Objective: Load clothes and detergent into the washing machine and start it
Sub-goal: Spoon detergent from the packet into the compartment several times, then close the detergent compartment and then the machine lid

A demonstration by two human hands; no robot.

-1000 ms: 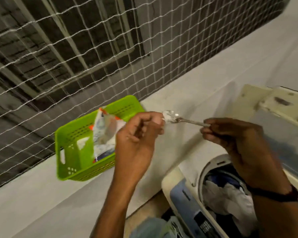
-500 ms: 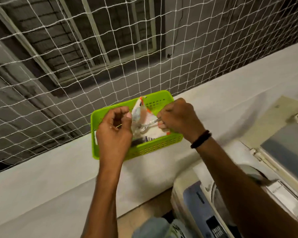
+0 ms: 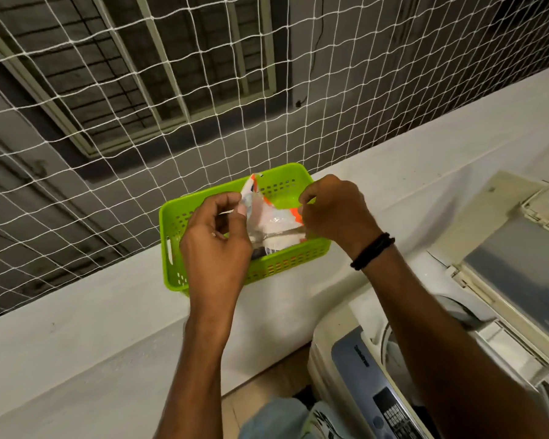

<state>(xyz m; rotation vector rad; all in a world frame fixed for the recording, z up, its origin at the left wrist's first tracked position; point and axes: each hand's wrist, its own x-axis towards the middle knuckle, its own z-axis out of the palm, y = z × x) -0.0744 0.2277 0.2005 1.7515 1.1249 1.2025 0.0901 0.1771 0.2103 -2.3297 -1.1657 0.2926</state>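
From my end, the person's left hand (image 3: 216, 245) had its fingers curled, with thumb and forefinger pinching the upper left edge of the detergent packet (image 3: 267, 217). The right hand (image 3: 333, 213) was curled too, gripping the packet's right side at its orange trim; a black wristband (image 3: 373, 251) sat on that wrist. Something thin and metallic showed under the right fingers, but I could not tell what it was.

The packet, white with orange and partly clear, stood tilted inside the green basket (image 3: 171, 217), its top corner poking above the basket's far rim. Both hands hovered over the basket's opening.

The basket rested on the white ledge (image 3: 76, 327), near the ledge's far edge, where the netting (image 3: 203, 106) rose just behind it.

Below the ledge's near edge, at the right, I could see the washing machine (image 3: 330, 350) with its grey control panel (image 3: 371, 384) facing me. Its lid (image 3: 514, 267) was raised, reaching up against the ledge's right end. The right forearm crossed over the drum opening, so I could not make out what lay inside
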